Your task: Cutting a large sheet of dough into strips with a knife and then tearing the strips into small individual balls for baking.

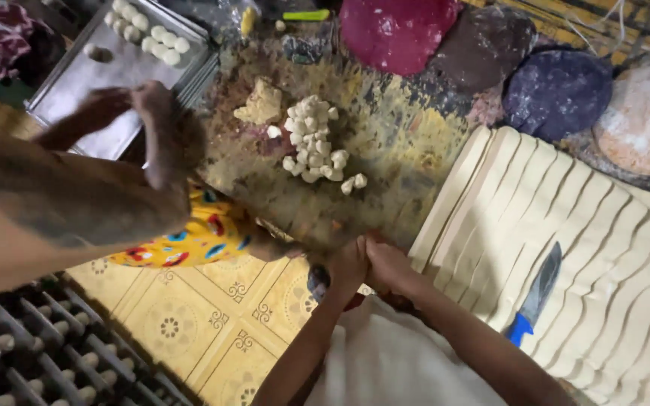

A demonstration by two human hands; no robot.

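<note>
Left hand (pixel 347 265) and right hand (pixel 387 263) pressed together, contents hidden, grip cannot tell; roll evenly; dough pieces (pixel 314 146) within reach.

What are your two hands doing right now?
Left hand: closed, pressed against the right hand; what it holds cannot be told.
Right hand: closed, pressed against the left, at the table edge; what it holds cannot be told.

Both hands, left hand (pixel 349 265) and right hand (pixel 387 263), pressed together at the worktop (pixel 385 143) edge, dough bits (pixel 316 146) piled nearby, blue-handled knife (pixel 536 295) lying on cut dough strips (pixel 603 248).
</note>
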